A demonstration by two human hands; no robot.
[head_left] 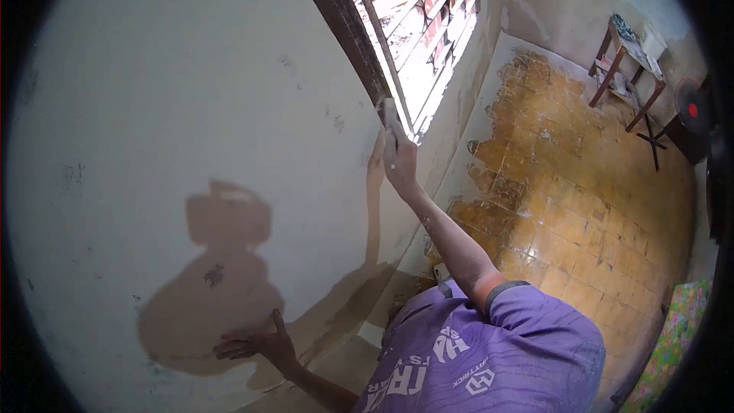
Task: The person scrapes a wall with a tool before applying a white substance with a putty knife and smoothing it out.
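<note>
My right hand (403, 159) is raised to the lower corner of the dark window frame (348, 34). Its fingers are closed around a narrow, flat, light-grey tool (390, 118), seen edge-on against the wall; its exact kind does not show. Lower down, my left hand (267, 344) has its fingers stretched out and the thumb apart, with nothing in it. It is at the pale wall (153, 107), within my shadow; whether the palm presses on the wall is hard to tell. Dark smudges and scuffs mark the wall's surface.
Metal bars (428, 15) cross the bright window. Yellowish floor tiles (566, 183) have pale, patchy edges along the wall. A small wooden table (638, 57) holding items stands in the far corner, near a dark fan (692, 107). Flowered cloth (677, 336) lies at lower right.
</note>
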